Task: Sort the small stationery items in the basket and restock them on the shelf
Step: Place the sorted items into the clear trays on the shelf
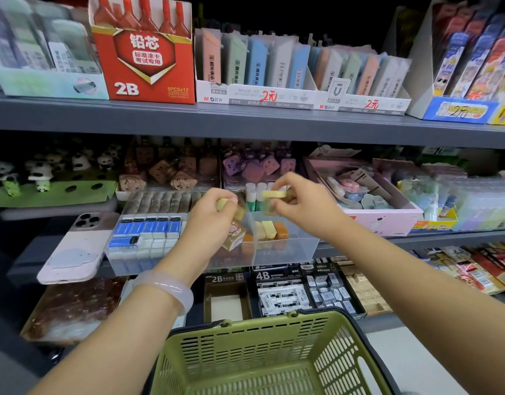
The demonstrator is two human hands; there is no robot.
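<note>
Both hands are raised over a clear plastic tray (288, 252) on the middle shelf. My left hand (214, 215) grips several small wrapped erasers (234, 233), yellow and brown. My right hand (299, 201) pinches one flat yellow eraser (274, 194) above the tray. Inside the tray lie a few yellow and orange erasers (270, 229). The green plastic basket (262, 332) sits below my arms at the bottom of the view; the part of its inside that shows holds nothing.
A phone (74, 246) leans at the shelf edge to the left. Blue-and-white erasers (148, 229) fill the tray's left compartment. A pink box (382, 218) stands to the right. Lead boxes (148, 52) line the upper shelf, eraser boxes (288, 292) the lower one.
</note>
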